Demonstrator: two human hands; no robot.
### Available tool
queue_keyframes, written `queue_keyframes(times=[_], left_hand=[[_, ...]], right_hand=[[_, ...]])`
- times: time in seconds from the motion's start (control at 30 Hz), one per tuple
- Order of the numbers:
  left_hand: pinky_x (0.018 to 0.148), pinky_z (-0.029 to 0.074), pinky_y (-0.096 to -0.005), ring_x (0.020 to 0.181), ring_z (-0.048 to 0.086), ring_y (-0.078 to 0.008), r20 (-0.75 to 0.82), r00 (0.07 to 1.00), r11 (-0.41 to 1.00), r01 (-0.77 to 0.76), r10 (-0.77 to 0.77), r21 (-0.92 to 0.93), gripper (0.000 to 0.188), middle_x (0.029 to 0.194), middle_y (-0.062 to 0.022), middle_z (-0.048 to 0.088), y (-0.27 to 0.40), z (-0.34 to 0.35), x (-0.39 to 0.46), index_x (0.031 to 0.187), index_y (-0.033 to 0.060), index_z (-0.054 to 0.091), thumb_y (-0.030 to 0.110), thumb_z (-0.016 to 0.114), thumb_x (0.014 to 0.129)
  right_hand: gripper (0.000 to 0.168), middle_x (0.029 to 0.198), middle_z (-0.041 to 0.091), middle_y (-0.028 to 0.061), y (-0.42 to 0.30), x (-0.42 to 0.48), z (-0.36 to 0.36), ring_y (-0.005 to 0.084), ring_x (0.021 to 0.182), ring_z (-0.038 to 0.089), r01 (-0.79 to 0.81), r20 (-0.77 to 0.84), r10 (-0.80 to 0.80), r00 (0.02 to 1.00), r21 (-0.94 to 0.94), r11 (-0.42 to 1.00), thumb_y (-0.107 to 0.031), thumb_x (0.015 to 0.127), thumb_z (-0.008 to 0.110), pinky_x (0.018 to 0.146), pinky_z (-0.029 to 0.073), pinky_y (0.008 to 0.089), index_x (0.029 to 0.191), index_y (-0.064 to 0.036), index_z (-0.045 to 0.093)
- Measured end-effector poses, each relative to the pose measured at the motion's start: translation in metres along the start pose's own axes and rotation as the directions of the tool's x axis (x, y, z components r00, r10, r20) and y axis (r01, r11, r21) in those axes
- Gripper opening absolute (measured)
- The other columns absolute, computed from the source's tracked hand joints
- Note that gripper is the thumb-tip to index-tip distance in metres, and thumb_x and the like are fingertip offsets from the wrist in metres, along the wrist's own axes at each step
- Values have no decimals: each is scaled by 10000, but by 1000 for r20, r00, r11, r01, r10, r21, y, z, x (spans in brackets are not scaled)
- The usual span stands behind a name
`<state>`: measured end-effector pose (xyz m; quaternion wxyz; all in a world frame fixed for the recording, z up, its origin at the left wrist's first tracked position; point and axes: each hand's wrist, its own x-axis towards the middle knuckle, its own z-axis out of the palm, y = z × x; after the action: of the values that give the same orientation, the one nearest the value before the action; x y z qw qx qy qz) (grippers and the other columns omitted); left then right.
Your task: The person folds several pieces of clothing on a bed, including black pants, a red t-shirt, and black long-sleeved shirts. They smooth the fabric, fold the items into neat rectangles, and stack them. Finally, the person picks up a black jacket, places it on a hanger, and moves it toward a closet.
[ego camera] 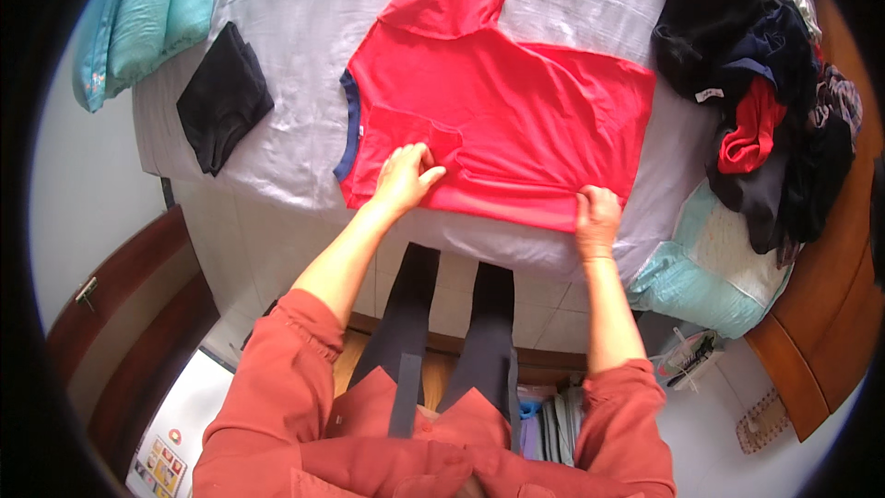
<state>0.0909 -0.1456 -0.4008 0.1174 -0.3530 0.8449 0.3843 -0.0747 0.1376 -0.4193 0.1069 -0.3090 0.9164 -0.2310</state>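
Observation:
A red short-sleeved T-shirt point(511, 104) lies spread on the bed, its navy collar point(350, 126) to the left and its hem to the right. The near side is turned inward, with that sleeve point(415, 135) laid flat over the body. My left hand point(404, 176) rests on this folded part near the collar, thumb apart from the bent fingers. At the near corner of the hem, my right hand point(598, 218) grips the fabric. Creases run across the cloth between both hands. The far sleeve point(449, 0) sticks out away from me.
A folded black garment point(225, 100) lies left on the lilac bedsheet point(297, 34). Teal bedding point(148, 21) is at the far left. A heap of dark clothes point(740, 34) sits at the right by a wooden headboard point(830, 277), above a teal-edged pillow point(719, 283).

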Motion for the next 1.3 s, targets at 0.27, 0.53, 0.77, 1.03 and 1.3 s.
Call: queue_keyframes(times=[0.27,0.53,0.77,1.03,1.3], left_hand=[[757,473,-321,879,615,-213,-495,842,969,-247,213,-3,180,938,-112,639,9,-89,153,938,44,632,169,625,809],[777,475,-298,836,608,-160,-226,974,999,-34,29,-15,467,918,-71,648,48,-110,260,1093,33,578,322,710,749],[805,427,-229,889,546,-93,-166,932,803,-361,321,-474,194,963,-11,607,43,-151,187,1030,41,561,121,587,855],[845,423,-375,918,590,-252,-70,749,749,-645,659,150,259,884,-70,627,32,-143,16,810,59,548,-120,571,625],[845,407,-370,945,546,-252,82,826,784,-556,557,278,131,864,-68,588,-25,-82,-34,781,81,565,43,642,682]], right_hand=[[152,844,604,95,46,144,-45,191,767,597,-233,-289,354,890,378,896,-143,803,616,696,468,300,880,-13,627],[242,770,626,32,46,203,-38,95,707,541,-553,175,570,803,575,603,-233,770,681,656,432,239,847,-5,651],[376,944,618,47,44,197,-59,95,851,573,-446,327,313,892,748,492,-75,758,669,772,448,226,1108,3,557],[188,883,583,64,23,131,-69,248,910,556,239,-187,-233,955,14,971,27,641,604,778,429,345,781,-73,529],[292,1120,525,82,23,76,-52,268,1109,458,312,1,-335,942,-368,876,10,664,583,929,348,383,938,-91,578]])
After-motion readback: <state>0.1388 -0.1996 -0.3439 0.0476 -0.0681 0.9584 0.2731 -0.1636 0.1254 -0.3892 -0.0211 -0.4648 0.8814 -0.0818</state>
